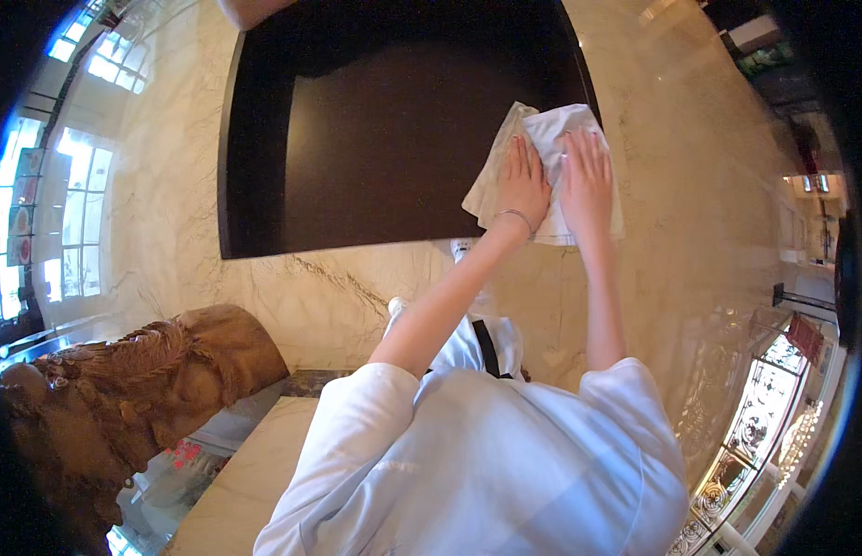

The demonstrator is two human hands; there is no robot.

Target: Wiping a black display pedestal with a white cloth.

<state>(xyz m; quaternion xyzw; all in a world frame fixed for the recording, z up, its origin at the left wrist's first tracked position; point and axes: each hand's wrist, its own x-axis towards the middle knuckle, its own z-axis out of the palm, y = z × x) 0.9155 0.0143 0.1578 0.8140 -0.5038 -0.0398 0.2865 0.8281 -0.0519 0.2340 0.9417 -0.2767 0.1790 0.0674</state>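
A white cloth (557,125) lies spread over the right edge and near right corner of a dark, smooth panel (375,160). My left hand (525,182) rests flat on the left part of the cloth, fingers pointing away from me, a thin bracelet at its wrist. Beside it, my right hand (585,177) is flat on the right part, its fingers extended. Neither hand grips the cloth. The cloth's near edge hangs past the panel's front edge. A pale patch of reflected light shows on the panel's left side.
Veined beige marble flooring (334,299) surrounds the panel. A carved brown wooden piece (146,382) stands at the lower left beside a pale stone slab (257,465). A blurred skin-toned shape (254,8) shows at the top edge. Windows are at the far left, ornate metalwork (754,424) at the lower right.
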